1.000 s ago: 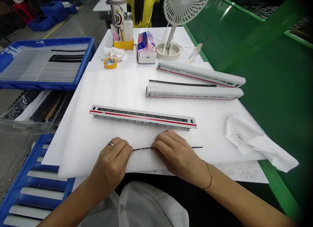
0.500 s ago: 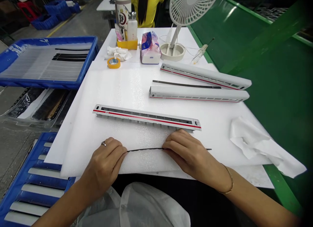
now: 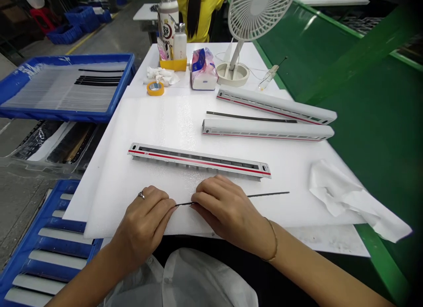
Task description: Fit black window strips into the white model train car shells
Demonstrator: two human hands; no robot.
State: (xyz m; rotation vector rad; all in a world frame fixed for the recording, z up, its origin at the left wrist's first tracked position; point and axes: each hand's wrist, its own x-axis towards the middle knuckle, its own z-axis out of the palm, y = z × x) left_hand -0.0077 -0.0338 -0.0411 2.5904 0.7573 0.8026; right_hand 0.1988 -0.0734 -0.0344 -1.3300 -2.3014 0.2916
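My left hand [image 3: 143, 223], with a ring on one finger, and my right hand [image 3: 224, 210], with a thin bracelet at the wrist, rest close together near the front of a white foam sheet [image 3: 165, 117]. Both pinch a thin black strip [image 3: 267, 194], whose far end sticks out to the right past my right hand. Just beyond my hands lies a white model train carriage shell [image 3: 198, 161] with a red stripe. Two similar shells [image 3: 276, 106] [image 3: 267, 132] lie farther back, with a dark strip [image 3: 251, 117] between them.
A blue tray [image 3: 66, 88] of thin strips stands to the left, above a blue crate [image 3: 49, 249]. A crumpled white cloth [image 3: 343, 196] lies right. Tape [image 3: 155, 88], tissues [image 3: 203, 71] and a fan [image 3: 259, 16] stand behind. A person in yellow [image 3: 201, 16] sits beyond. Green belting [image 3: 373, 99] runs along the right.
My right hand has slid left along the black strip, closer to my left hand. The strip's free right end now points slightly upward. The view has shifted slightly.
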